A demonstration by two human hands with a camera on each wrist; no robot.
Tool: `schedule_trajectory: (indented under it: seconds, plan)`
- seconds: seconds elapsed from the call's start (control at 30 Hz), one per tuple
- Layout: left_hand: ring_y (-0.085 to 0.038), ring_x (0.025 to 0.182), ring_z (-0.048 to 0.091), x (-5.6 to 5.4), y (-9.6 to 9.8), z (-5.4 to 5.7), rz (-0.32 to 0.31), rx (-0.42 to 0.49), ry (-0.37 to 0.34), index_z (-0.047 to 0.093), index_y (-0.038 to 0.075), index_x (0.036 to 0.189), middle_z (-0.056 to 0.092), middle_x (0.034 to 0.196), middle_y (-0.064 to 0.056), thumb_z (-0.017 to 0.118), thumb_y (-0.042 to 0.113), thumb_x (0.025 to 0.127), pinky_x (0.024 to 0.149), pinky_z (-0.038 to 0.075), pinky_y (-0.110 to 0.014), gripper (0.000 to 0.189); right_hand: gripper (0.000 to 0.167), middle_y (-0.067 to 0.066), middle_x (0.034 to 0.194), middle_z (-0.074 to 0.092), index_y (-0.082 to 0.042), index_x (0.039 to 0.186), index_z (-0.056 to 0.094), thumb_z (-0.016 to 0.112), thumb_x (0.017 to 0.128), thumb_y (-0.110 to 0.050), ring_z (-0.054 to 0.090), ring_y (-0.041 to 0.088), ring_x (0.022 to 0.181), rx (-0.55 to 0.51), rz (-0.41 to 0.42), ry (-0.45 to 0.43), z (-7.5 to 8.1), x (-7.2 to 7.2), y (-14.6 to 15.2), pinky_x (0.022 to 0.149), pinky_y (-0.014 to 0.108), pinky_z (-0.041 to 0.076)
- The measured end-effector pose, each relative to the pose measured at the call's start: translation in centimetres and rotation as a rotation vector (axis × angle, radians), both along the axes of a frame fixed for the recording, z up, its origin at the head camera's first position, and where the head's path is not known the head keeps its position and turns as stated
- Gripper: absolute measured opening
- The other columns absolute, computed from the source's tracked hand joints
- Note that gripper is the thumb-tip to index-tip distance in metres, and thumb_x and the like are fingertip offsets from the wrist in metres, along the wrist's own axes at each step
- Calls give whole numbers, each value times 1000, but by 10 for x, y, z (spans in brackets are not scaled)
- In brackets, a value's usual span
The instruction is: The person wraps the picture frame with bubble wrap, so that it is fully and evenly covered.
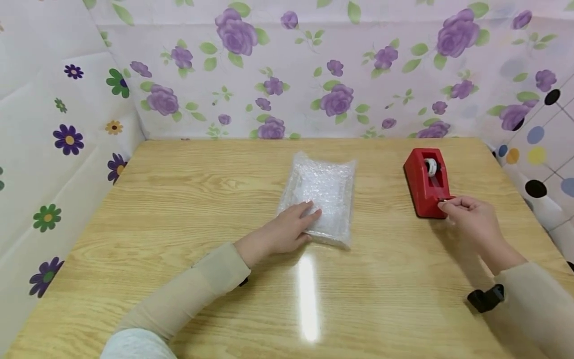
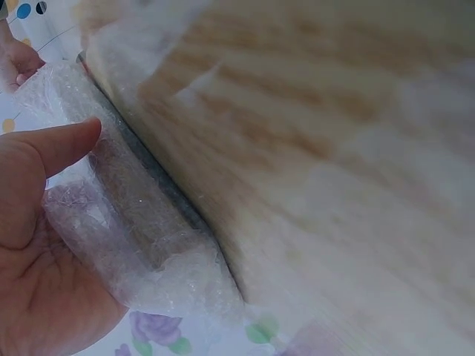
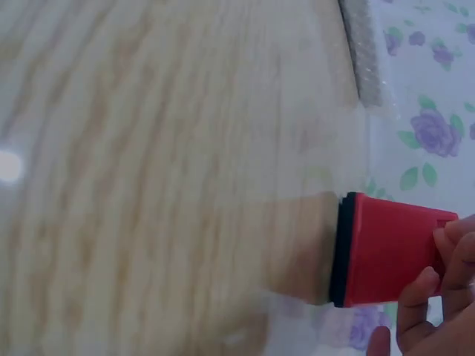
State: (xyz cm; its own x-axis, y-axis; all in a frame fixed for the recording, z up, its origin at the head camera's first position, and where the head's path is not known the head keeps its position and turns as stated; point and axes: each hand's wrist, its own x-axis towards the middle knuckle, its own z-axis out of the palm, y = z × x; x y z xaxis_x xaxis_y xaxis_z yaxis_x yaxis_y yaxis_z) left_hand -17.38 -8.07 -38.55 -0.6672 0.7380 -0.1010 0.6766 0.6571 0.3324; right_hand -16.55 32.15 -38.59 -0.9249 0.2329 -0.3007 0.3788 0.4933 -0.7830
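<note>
A flat package in bubble wrap (image 1: 329,187) lies on the table near the middle. My left hand (image 1: 289,232) rests on its near left corner with fingers spread. In the left wrist view, the thumb lies along the edge of the wrapped package (image 2: 148,215). To the right stands a red tape dispenser (image 1: 414,184) holding a small roll of clear tape (image 1: 432,167). At its cutter end, my right hand (image 1: 477,222) pinches the tape's end between thumb and forefinger. Those fingertips hide the tape end itself. The right wrist view shows the dispenser's red front (image 3: 393,252) beside the curled fingers.
The wood-grain table (image 1: 202,184) reaches back to a flowered wall covering (image 1: 278,65). Similar patterned sheets hang at the left and right sides. A black strap piece (image 1: 486,299) sits at my right wrist.
</note>
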Motion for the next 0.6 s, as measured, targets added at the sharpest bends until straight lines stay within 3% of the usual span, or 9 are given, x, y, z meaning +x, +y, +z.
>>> schedule_trajectory:
  seconds: [0.2, 0.4, 0.5, 0.6]
  plan:
    - [-41, 140, 25, 0, 0, -1, -4, 9, 16, 31, 2, 147, 23, 152, -27, 57, 22, 95, 118, 20, -46, 62, 34, -12, 69, 52, -18, 95, 65, 59, 89, -51, 43, 9, 80, 3, 115, 6, 10, 6, 5, 63, 29, 39]
    - [-40, 140, 25, 0, -1, 0, -7, 13, 20, 31, 1, 147, 23, 152, -28, 57, 22, 95, 118, 20, -46, 62, 18, -14, 79, 55, -24, 110, 63, 50, 98, -30, 49, 8, 77, -20, 277, 52, 11, 14, 4, 65, 22, 46]
    - [-40, 141, 25, 0, 0, 0, -3, 4, 10, 30, 2, 147, 22, 152, -28, 57, 22, 95, 118, 19, -46, 62, 23, -7, 79, 58, -23, 117, 61, 52, 97, -18, 54, 12, 74, -11, 378, 110, 6, 18, 1, 64, 25, 49]
    - [-40, 140, 25, 1, 0, -1, -3, 5, 3, 30, 3, 148, 23, 152, -27, 57, 22, 95, 119, 19, -46, 62, 30, -7, 85, 60, -19, 125, 59, 55, 96, -16, 55, 10, 76, 31, 453, 162, 2, 21, -3, 64, 24, 50]
